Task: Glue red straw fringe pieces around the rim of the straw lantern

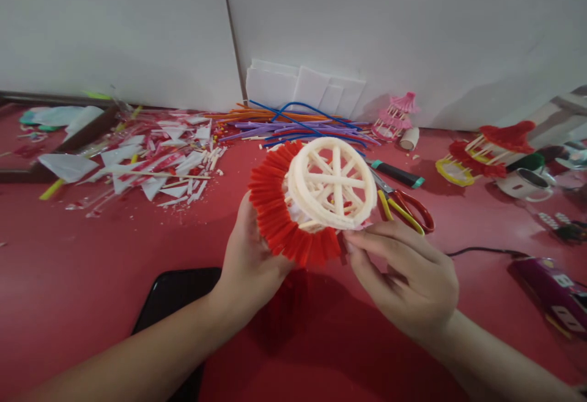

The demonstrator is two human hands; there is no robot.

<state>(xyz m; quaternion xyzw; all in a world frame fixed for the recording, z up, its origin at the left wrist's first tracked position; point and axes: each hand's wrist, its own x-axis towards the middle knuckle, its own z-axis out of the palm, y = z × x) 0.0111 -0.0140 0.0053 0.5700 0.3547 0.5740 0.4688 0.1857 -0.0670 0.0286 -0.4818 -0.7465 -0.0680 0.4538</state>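
A handmade pipe-cleaner model is held up above the table. It has a cream spoked ring [300, 197] on top and a pleated red skirt [270, 206] round its left and lower side. My left hand [250, 255] is closed round the model from the left and below, its fingers partly hidden behind the red pleats. My right hand [406, 270] pinches the model's lower right edge with thumb and fingertips, just under the cream ring. Small pinkish bits show by these fingertips, too small to make out. Below my left forearm lies a black phone [178, 292].
Behind the model are bundled pipe cleaners [257, 130], with scraps and sticks [160, 163] to the left. Scissors [413, 209] and a black-and-teal cutter [397, 174] lie right. Farther right are a red tiered model [493, 151], a white mug [523, 185] and a purple corded device [548, 292].
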